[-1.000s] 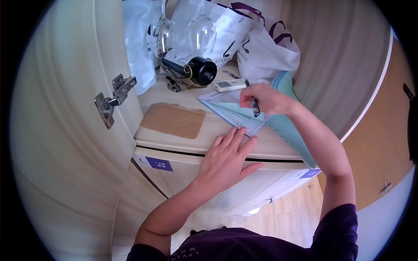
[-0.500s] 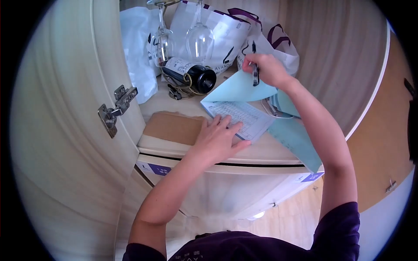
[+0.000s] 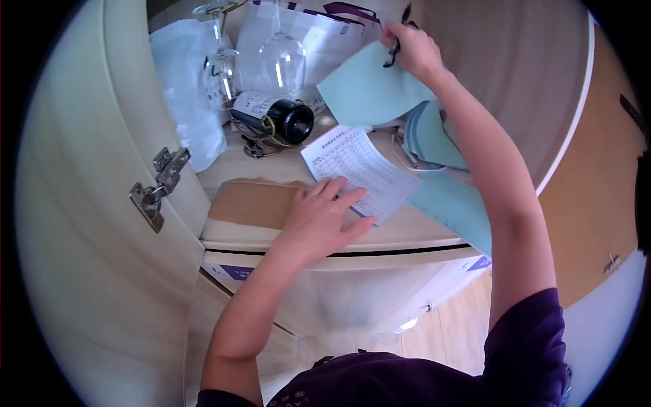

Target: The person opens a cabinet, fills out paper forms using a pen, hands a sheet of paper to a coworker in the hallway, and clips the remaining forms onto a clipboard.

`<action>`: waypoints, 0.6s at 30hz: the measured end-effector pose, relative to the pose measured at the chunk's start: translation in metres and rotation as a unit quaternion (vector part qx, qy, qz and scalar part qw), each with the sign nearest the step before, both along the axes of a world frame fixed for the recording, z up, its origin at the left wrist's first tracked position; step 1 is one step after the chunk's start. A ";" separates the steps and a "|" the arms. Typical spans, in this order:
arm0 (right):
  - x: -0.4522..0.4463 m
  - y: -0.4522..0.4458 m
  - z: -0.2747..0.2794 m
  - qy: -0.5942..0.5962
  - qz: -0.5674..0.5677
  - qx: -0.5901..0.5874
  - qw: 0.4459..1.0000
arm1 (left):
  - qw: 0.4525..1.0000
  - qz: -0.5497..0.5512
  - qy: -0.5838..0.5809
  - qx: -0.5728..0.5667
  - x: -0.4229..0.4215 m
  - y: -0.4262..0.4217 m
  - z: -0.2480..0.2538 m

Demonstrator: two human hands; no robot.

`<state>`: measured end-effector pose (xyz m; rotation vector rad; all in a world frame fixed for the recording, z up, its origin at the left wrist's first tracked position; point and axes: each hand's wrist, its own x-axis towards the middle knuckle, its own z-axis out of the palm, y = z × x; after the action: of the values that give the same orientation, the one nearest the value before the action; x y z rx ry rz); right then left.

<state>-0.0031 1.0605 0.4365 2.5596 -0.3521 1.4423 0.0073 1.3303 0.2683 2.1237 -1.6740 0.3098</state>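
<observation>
A printed form pad (image 3: 359,173) lies on the wooden shelf (image 3: 407,234), its near left edge under the spread fingers of my left hand (image 3: 319,217). My right hand (image 3: 415,51) is raised at the back right, closed round a black pen (image 3: 392,53) and the top of a light green sheet (image 3: 373,87), which hangs lifted behind the pad. A piece of brown cardboard (image 3: 254,203) rests to the left of my left hand. Another light green paper (image 3: 453,207) lies at the right, partly under my right forearm.
A dark bottle (image 3: 295,122) lies in a metal rack, with upturned glasses (image 3: 283,64) above it. White bags (image 3: 183,88) stand behind. Folded green papers (image 3: 430,136) sit at the right. A hinged door (image 3: 102,203) borders the left.
My right hand has moved up and back, lifting the green sheet off the printed form. My left hand has slid slightly left and stays on the pad. The view has shifted.
</observation>
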 end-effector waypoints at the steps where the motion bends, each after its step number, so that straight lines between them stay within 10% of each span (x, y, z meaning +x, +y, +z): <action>1: -0.007 0.005 0.006 -0.009 -0.002 -0.019 1.000 | 1.000 0.002 -0.010 -0.004 0.001 -0.001 -0.002; 9: -0.093 0.048 0.053 -0.178 -0.039 -0.118 0.976 | 1.000 0.010 -0.010 0.019 0.001 -0.003 0.000; 18: -0.132 0.088 0.024 -0.194 0.181 -0.053 0.963 | 0.985 0.123 -0.097 -0.075 -0.004 -0.006 0.006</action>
<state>-0.1355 1.1488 0.4607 2.3285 0.1538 2.0355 0.0028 1.3241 0.2745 2.2459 -1.4327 0.7142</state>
